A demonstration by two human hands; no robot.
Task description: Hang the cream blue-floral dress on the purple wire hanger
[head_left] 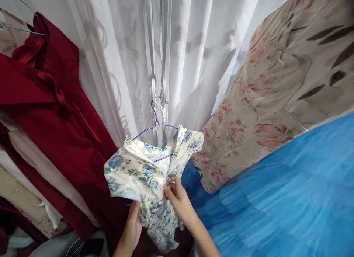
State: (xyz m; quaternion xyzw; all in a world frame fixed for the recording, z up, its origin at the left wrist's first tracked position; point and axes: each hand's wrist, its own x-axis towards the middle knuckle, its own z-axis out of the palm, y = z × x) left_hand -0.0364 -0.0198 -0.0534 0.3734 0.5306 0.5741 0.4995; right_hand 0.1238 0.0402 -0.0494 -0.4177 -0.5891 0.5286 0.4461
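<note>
Your right hand (pixel 178 198) pinches the front edge of a floral garment (pixel 146 172) on a purple hanger (pixel 156 121); your left hand (pixel 132 223), fingers hidden, perhaps grips its side. Pinch lightly, shoulders level.

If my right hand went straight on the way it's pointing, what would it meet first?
Your right hand would most likely press into the blue-flowered garment it is touching; the white curtain seems to lie behind, though depth is unclear.
</note>
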